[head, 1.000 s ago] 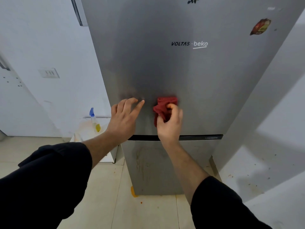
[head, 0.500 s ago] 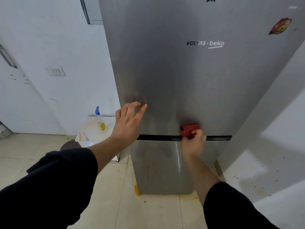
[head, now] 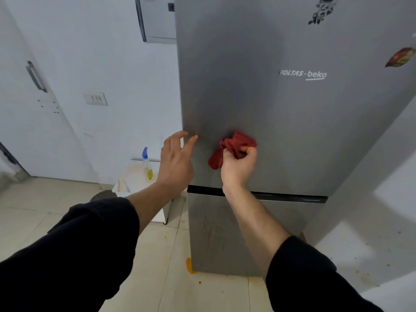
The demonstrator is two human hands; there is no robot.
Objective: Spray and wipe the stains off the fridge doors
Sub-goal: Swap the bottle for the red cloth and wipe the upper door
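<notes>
Head view: fridge (head: 270, 109), grey, fills the right half of the frame. Upper door carries the "VOLTAS · beko" logo (head: 302, 74). A black gap band (head: 292, 197) divides it from the lower door (head: 281, 221). Lower door shows vertical streak stains (head: 210, 230) near its left side.

Floor (head: 56, 199): beige tile. White wall (head: 112, 64) to the left of the fridge, with a switch plate (head: 95, 99).

Both forearms reach forward, in dark sleeves pushed up.

Left hand (head: 175, 163): fingers extended and loose, holding nothing; index fingertip touches the upper door at its left edge.

Right hand (head: 238, 167): fingers curled round a bunched red cloth (head: 238, 141), pressing it against the upper door low down, above the gap band and just right of the left hand.

Spray bottle (head: 146, 163): blue nozzle, yellow liquid low in it, upright on a small white surface (head: 132, 176) left of the fridge, well apart from both hands.

Sticker (head: 400, 57) at upper door's right edge; black residue mark (head: 320, 11) near the top.

Orange spill (head: 190, 265) on the floor at the fridge's lower left corner.
</notes>
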